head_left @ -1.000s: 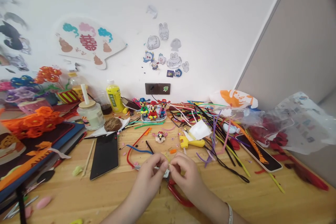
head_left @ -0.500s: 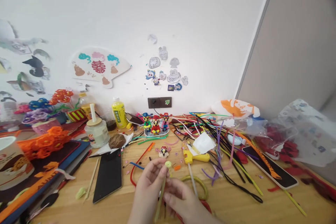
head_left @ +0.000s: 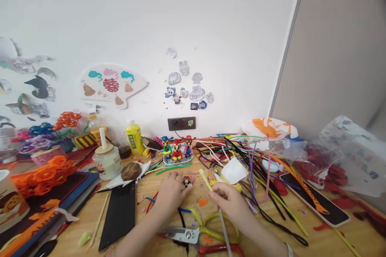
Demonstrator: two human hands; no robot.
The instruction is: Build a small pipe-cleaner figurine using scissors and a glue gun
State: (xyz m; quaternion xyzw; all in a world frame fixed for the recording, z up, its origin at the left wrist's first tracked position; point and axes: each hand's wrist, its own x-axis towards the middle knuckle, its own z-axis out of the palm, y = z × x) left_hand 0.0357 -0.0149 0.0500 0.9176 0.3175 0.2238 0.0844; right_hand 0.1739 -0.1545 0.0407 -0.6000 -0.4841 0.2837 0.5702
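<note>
My left hand [head_left: 172, 190] reaches to a small figure's head [head_left: 187, 182] on the table, its fingers closed about it. My right hand [head_left: 227, 197] pinches a pale yellow pipe cleaner [head_left: 206, 180], whose rolled tip points up and left. Below the hands lie scissors [head_left: 188, 234] with a yellow handle; a red handle shows beside it. Just behind my right hand is a yellow glue gun [head_left: 238, 187], mostly hidden, and a translucent glue stick [head_left: 224, 231] extends toward me. Three finished-looking figures [head_left: 176, 152] stand on a small tray behind.
Loose pipe cleaners [head_left: 253, 176] spread over the right side. A black phone [head_left: 119, 215] lies left, another phone [head_left: 316, 200] far right. At the back left stand a glass jar [head_left: 107, 162], a yellow bottle [head_left: 134, 138] and pipe-cleaner flowers [head_left: 45, 128]. Plastic bags [head_left: 352, 148] lie right.
My hands have parted. The left has moved forward to the small figure's head; the right has moved right and up with the pipe cleaner. The scissors are now uncovered.
</note>
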